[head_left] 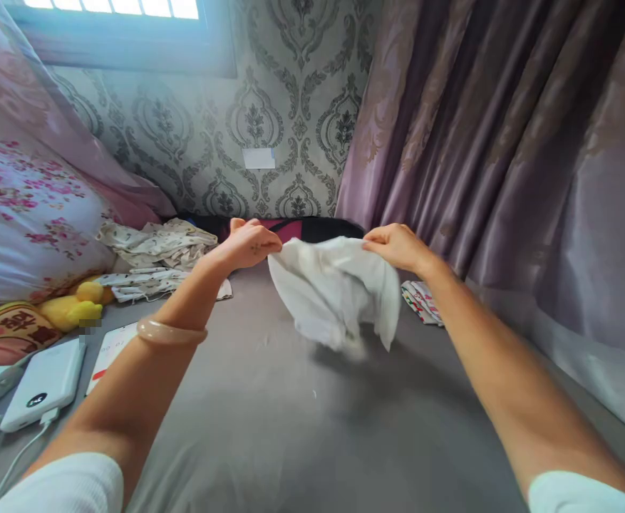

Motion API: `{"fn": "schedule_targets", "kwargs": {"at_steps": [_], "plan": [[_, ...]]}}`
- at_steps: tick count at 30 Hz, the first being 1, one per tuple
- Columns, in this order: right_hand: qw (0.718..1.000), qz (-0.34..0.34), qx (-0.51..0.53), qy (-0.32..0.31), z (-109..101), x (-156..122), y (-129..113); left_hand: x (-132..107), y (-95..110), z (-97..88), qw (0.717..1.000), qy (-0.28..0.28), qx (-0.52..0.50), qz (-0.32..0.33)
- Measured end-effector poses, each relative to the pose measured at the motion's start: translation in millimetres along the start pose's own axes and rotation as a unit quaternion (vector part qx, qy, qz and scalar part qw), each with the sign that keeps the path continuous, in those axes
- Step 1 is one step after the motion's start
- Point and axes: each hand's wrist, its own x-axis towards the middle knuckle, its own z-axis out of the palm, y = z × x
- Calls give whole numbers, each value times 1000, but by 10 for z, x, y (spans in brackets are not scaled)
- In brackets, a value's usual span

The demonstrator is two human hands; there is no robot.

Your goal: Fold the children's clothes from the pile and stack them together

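A white cloth garment (336, 292) hangs in the air above the grey bed sheet (269, 413). My left hand (248, 244) pinches its upper left edge with closed fingers. My right hand (395, 246) pinches the upper right edge, fingers closed too. The cloth sags between both hands and its lower part is blurred, just above the sheet. A pale bangle (170, 332) sits on my left forearm.
A pile of patterned clothes (155, 253) lies at the back left, a small folded patterned cloth (422, 301) at the right. A floral pillow (28, 214), yellow plush toy (74, 305), power bank (45, 385) and cable lie left. Purple curtains (504, 142) hang along the right.
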Motion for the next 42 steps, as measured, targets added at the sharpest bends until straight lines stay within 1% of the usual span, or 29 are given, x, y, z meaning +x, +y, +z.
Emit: {"fn": "schedule_targets", "kwargs": {"at_steps": [1,3,4,5,7,8,10,12,16,21,25,29,34,37,40,42], "plan": [[1000,6,-4,13,6,-33,3,-14,-11,28,999,23,22,3],[994,29,-16,100,21,-94,4,-37,-12,75,990,127,68,5],[991,32,-18,126,31,-115,1,-41,-3,87,984,162,76,4],[991,26,-18,127,43,-129,-1,-40,10,90,981,174,82,4],[996,7,-13,89,73,-135,-7,-25,32,73,980,173,97,-1],[997,4,-12,80,89,-129,-9,-16,35,58,978,182,104,-13],[996,11,-11,93,114,-108,-12,-3,24,31,969,214,115,-43],[993,21,-4,115,116,-85,-14,-1,-4,23,968,216,119,-56],[988,53,32,143,51,-63,4,-10,-26,66,974,187,121,-53],[987,79,67,121,-27,-89,58,2,63,91,975,184,112,-56],[984,88,98,119,-75,-108,60,-10,143,40,975,186,104,-66],[982,87,115,120,-155,-128,9,-50,212,-46,973,194,103,-66],[979,80,153,110,-247,-210,-70,-159,300,-131,975,200,90,-45],[978,74,165,100,-296,-294,-138,-285,378,-128,971,227,60,-32],[982,58,149,106,-373,-381,-245,-422,495,-118,957,284,44,-24],[983,51,125,122,-452,-424,-333,-496,593,-145,948,316,50,-7]]}}
